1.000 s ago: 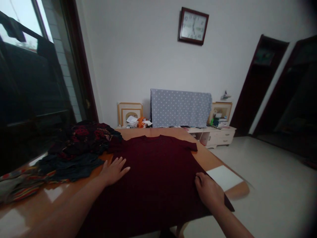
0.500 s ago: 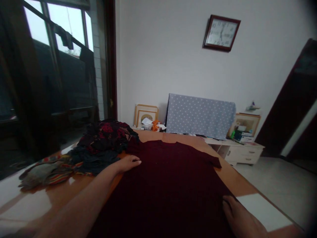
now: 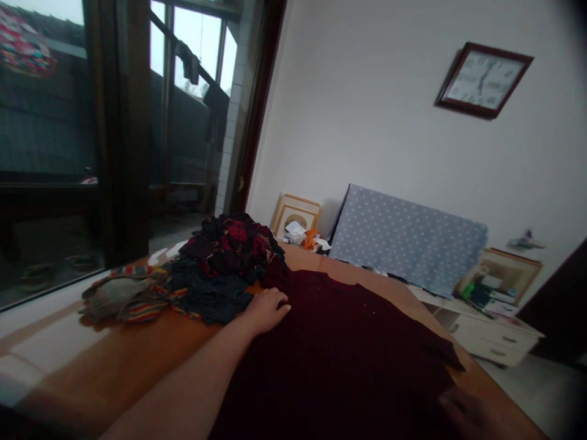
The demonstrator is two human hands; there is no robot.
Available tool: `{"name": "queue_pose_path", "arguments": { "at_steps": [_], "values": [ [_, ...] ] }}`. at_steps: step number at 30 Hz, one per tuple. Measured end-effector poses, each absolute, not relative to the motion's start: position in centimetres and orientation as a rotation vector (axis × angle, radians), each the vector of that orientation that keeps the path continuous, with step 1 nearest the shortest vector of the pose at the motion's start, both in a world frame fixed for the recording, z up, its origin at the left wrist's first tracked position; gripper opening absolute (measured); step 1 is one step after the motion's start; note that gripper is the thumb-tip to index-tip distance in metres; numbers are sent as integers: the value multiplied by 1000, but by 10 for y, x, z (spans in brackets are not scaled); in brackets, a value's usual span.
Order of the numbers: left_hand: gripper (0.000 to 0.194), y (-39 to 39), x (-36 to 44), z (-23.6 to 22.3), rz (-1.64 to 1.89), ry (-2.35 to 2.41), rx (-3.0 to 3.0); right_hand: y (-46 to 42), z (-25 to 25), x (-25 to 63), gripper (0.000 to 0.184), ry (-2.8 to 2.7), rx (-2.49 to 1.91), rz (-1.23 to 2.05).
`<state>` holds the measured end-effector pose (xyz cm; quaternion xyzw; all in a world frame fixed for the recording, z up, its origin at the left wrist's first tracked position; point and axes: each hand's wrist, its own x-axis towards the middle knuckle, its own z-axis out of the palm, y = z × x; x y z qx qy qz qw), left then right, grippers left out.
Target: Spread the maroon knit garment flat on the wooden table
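A dark maroon short-sleeved shirt (image 3: 348,348) lies spread out on the wooden table, its neckline pointing away from me. My left hand (image 3: 266,310) rests on its left edge just below the sleeve, with fingers loosely bent and slightly apart on the cloth. At the lower right, my right hand (image 3: 470,406) is at the shirt's right side, dark and smeared by motion. Its fingers cannot be made out. Beside my left hand is a heap of crumpled clothes (image 3: 233,244), dark with red patterns on top. A grey-brown garment with striped trim (image 3: 132,296) lies left of it.
The orange-brown tabletop (image 3: 151,366) reaches a window and dark door frame (image 3: 123,134) at left. Behind the table are a cabinet (image 3: 495,339), a grey-blue dotted cloth (image 3: 408,238) over something flat, and picture frames (image 3: 298,211). A clock (image 3: 485,80) hangs on the wall.
The view has turned left and tilted, so the scene sits further right. My left hand stays at the shirt's left edge, its fingers more bent. The right hand has become blurred.
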<state>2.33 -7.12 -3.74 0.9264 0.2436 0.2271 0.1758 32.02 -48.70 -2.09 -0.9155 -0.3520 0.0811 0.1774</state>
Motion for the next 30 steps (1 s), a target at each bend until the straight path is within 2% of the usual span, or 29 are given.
{"name": "queue_pose_path", "arguments": {
  "at_steps": [5,14,23,30],
  "values": [
    [41,-74,21,-38,606,730,2749,-368,-3,301,43,-1160,-2333,259],
    [49,-75,17,-39,519,737,2746,-179,-1,246,29,-1169,-1969,462],
    [60,-75,16,-40,413,792,2717,-61,-8,237,9,-1104,-1845,508],
    [61,-75,18,-39,418,824,2709,2,-15,230,7,-1091,-1836,486]
  ]
}}
